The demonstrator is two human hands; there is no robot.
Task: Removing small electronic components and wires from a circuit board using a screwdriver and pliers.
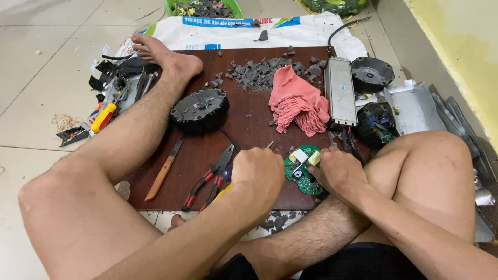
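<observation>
A: Packages first?

B: White woven sack lying flat at the far edge of the brown board, blue band of print along its top. Green plastic basket behind it, full of dark scraps.

A: Hands?

B: Left hand closed in a fist around a tool; a thin metal tip pokes out above the knuckles, and what looks like a yellow handle end shows below. Right hand curled, fingers pinching the edge of a round green circuit board, which sits at the near edge of the brown board between the two hands. Pale blocky parts on top of it.

A: Materials round about?

B: Red-handled pliers just left of the fist, wooden-handled knife beyond them. Black ribbed round housing, matte. Heap of grey broken chips, jagged. Pink cloth glove, soft, crumpled. Long grey metal box, smooth, beside a second black round housing. Yellow-and-red screwdriver on the pale tiled floor, left.
</observation>
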